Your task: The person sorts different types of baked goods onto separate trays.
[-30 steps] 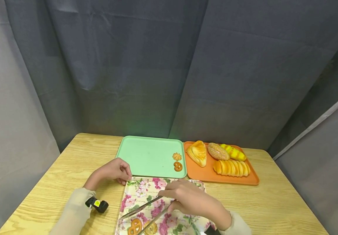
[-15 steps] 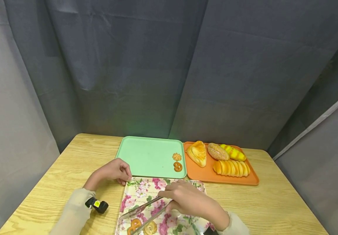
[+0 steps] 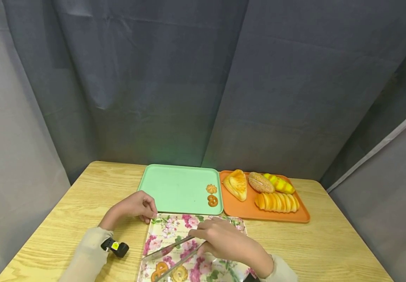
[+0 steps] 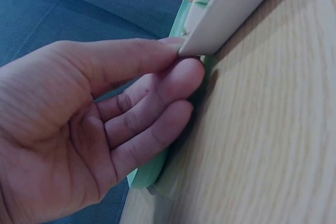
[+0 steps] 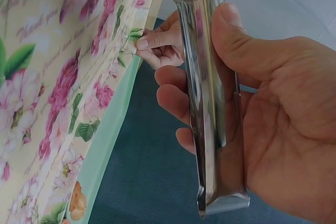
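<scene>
My left hand (image 3: 143, 205) pinches the far left corner of a floral tray (image 3: 169, 229) between thumb and fingers; the left wrist view shows the thumb on top of that tray's rim (image 4: 231, 14). In my right hand (image 3: 224, 239) is a pair of metal tongs (image 5: 210, 103), thumb on one side and fingers on the other. The tongs' arms are spread and point toward the near left of the floral tray. A pretzel (image 3: 159, 270) lies between their tips, and a round swirled cookie (image 3: 180, 275) sits just right of the lower arm.
Behind the floral tray is a green tray (image 3: 174, 188) holding a small star-shaped cookie (image 3: 211, 188) and a small pretzel (image 3: 212, 201). An orange tray (image 3: 262, 214) with several breads (image 3: 276, 202) stands at its right. Dark curtains (image 3: 203, 98) hang behind the wooden table (image 3: 329, 243).
The tongs' lower arm has swung left off the swirled cookie to the pretzel's near side, narrowing the gap between the tips. My left hand stays on the tray corner.
</scene>
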The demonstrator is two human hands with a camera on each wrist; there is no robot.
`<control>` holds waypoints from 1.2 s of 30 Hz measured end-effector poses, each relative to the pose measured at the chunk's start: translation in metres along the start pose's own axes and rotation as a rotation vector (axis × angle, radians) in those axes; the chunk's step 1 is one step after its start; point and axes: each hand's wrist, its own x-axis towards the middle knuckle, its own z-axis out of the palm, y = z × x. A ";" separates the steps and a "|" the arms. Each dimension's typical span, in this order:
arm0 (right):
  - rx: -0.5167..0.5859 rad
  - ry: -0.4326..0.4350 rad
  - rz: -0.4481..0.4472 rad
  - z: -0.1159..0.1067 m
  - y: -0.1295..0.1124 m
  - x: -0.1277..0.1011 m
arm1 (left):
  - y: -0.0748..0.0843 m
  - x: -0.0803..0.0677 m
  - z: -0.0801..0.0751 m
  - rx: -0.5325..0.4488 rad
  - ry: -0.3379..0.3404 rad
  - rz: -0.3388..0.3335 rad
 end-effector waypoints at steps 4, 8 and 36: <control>-0.009 0.010 -0.009 0.000 0.000 0.000 | 0.000 0.000 0.000 0.000 -0.004 0.006; -0.020 0.018 -0.017 -0.001 -0.001 0.001 | 0.002 0.000 0.000 -0.003 -0.006 0.013; -0.022 0.049 -0.026 0.000 -0.002 0.002 | -0.001 0.000 0.000 0.007 0.002 0.009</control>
